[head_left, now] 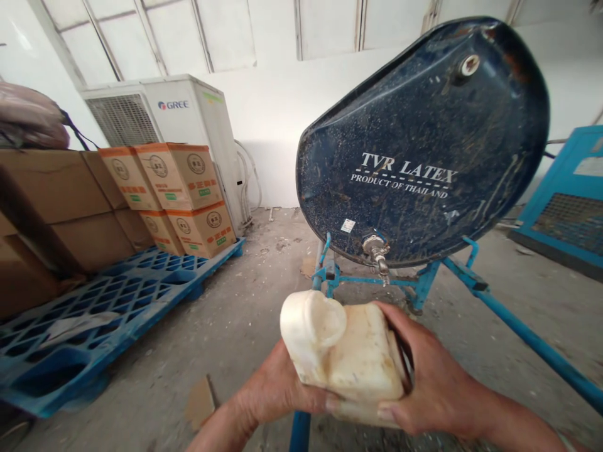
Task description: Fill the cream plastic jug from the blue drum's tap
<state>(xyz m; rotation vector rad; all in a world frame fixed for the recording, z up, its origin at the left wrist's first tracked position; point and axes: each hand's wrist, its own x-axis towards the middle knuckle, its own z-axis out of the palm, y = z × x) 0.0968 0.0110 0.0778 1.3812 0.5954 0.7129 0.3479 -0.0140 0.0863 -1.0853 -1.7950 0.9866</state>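
A stained, off-white plastic jug (360,355) is held up between both hands in front of me. Its rounded end, like a wide neck or cap, points up and left. My left hand (287,386) is closed around the jug's left and lower side, thumb along the near edge. My right hand (426,376) grips the other end, its fingers partly hidden behind the jug. Just beyond stands a dark blue drum (400,194) on its side, lettered "TVR LATEX". A metal tap (377,250) sticks out low on its face.
Blue tubular stand rails (527,320) carry the drum and run toward me on both sides. At left, a blue plastic pallet (188,276) bears several cartons (183,176). Behind are a GREE air-conditioning unit (207,125) and a white wall. A blue machine (570,201) stands right.
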